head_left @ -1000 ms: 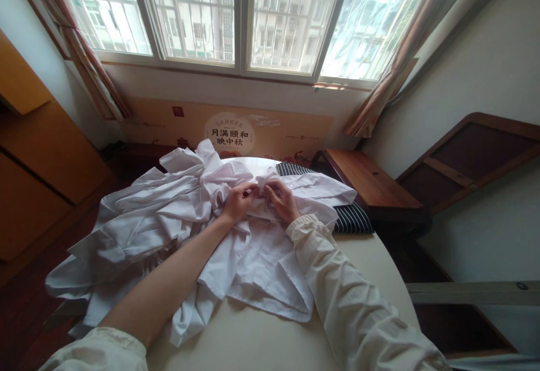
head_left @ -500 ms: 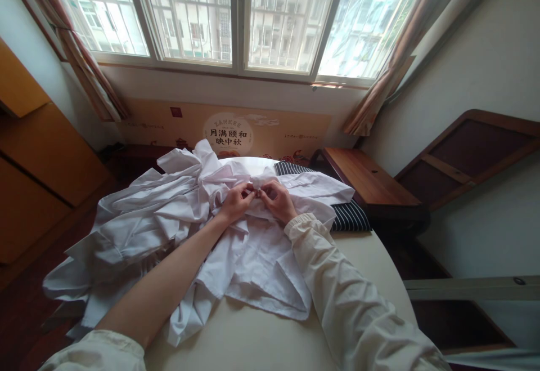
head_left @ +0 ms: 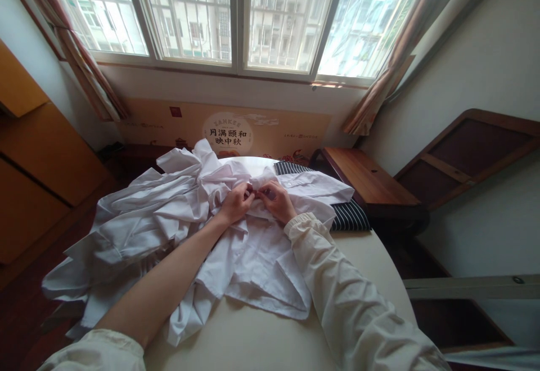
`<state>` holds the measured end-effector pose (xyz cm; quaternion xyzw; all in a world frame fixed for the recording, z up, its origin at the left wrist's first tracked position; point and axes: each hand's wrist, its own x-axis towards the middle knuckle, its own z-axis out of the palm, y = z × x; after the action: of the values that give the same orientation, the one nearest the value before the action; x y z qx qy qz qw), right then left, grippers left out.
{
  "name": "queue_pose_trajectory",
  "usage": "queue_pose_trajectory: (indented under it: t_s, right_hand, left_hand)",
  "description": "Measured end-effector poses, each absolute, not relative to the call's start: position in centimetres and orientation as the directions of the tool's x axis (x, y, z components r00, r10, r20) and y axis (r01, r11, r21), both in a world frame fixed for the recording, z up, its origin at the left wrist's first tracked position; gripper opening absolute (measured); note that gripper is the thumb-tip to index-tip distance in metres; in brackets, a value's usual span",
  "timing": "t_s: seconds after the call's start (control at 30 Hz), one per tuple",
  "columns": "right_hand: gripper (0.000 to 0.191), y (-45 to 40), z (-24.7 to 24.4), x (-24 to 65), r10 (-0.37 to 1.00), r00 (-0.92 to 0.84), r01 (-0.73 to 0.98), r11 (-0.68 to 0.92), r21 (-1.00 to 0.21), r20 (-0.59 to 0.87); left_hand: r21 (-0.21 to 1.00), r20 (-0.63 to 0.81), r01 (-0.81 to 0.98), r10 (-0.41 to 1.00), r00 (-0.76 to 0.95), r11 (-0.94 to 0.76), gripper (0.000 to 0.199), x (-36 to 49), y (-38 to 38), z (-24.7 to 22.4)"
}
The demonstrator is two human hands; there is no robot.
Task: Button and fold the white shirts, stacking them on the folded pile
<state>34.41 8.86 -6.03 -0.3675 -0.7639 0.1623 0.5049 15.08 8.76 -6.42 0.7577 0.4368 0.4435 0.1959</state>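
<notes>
A white shirt (head_left: 270,264) lies spread over the round table (head_left: 236,337), its lower edge toward me. At its upper part, my left hand (head_left: 237,203) and my right hand (head_left: 276,199) meet, fingertips nearly touching. Both hands are closed in a pinch on the shirt's cloth. The exact bit between the fingers is too small to make out; a small button shows on the cloth just right of them. A heap of crumpled white garments (head_left: 147,208) lies left of my hands, hanging over the table's side. Black-and-white striped cloth (head_left: 350,216) sticks out from under the shirt on the right.
Behind the table, a printed cardboard panel (head_left: 169,129) stands under the barred window (head_left: 278,16). A wooden desk (head_left: 375,179) is close to the table's right side, with a dark-panelled wooden frame (head_left: 468,151) beyond. Wooden cabinets (head_left: 37,174) stand at the left.
My fingers have shifted slightly on the cloth, the right fingertips turning a little to the left. The shirt, the heap and the striped cloth stay where they were.
</notes>
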Motion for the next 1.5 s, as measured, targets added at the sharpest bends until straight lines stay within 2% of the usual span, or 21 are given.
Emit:
queue_pose_trajectory:
  t_s: [0.13,0.3,0.43,0.57,0.63,0.73,0.87,0.97,1.1,1.17,1.23,1.33,1.5]
  right_hand:
    - [0.010,8.9,-6.0,34.4,0.741,-0.182,0.386,0.659,-0.646,0.647]
    - [0.016,8.8,-5.7,34.4,0.749,-0.159,0.398,0.645,-0.652,0.643]
    - [0.026,8.6,-5.6,34.4,0.780,-0.031,0.363,0.591,-0.720,0.625]
    - [0.031,8.6,-5.8,34.6,0.833,0.143,0.287,0.482,-0.828,0.535]
    - [0.033,8.7,-5.9,34.8,0.850,0.186,0.244,0.446,-0.861,0.493]
    - [0.038,9.0,-6.1,34.8,0.872,0.209,0.163,0.416,-0.895,0.443]
    - [0.043,9.4,-6.5,34.7,0.905,0.188,0.102,0.369,-0.924,0.382]
    - [0.039,9.4,-6.4,34.8,0.890,0.158,0.189,0.397,-0.898,0.427]
    - [0.028,8.8,-5.5,35.8,0.823,-0.044,0.514,0.505,-0.693,0.566]
    - [0.023,8.4,-4.9,36.2,0.806,-0.126,0.601,0.526,-0.602,0.578]
    - [0.022,8.0,-4.5,36.5,0.806,-0.152,0.637,0.523,-0.567,0.573]
    - [0.024,7.9,-4.7,36.4,0.825,-0.201,0.627,0.523,-0.577,0.528]
    - [0.030,8.3,-6.1,35.9,0.836,-0.235,0.519,0.540,-0.663,0.496]
  left_hand:
    - [0.719,0.496,0.424,0.834,0.242,-0.551,0.008,15.0,8.8,-6.4]
    - [0.798,0.480,0.300,0.852,0.208,-0.522,0.016,15.3,8.6,-6.2]
    - [0.817,0.484,0.249,0.853,0.194,-0.520,0.021,15.4,8.1,-5.6]
    - [0.707,0.476,0.404,0.813,0.337,-0.581,0.026,15.4,7.6,-5.2]
    - [0.620,0.462,0.509,0.802,0.379,-0.597,0.025,15.3,7.5,-5.2]
    - [0.561,0.450,0.580,0.805,0.386,-0.591,0.018,15.1,7.6,-5.4]
    - [0.527,0.474,0.585,0.784,0.400,-0.617,0.011,14.9,7.8,-5.5]
    - [0.525,0.484,0.590,0.786,0.386,-0.613,0.011,14.9,7.9,-5.7]
    - [0.534,0.511,0.607,0.797,0.321,-0.588,0.011,14.8,8.2,-5.9]
    - [0.542,0.531,0.616,0.801,0.276,-0.571,0.011,14.7,8.3,-5.9]
    - [0.545,0.543,0.622,0.802,0.249,-0.562,0.011,14.7,8.4,-5.9]
    - [0.537,0.554,0.630,0.798,0.238,-0.561,0.009,14.7,8.2,-5.7]
    - [0.524,0.586,0.603,0.769,0.256,-0.601,0.008,14.8,8.0,-5.4]
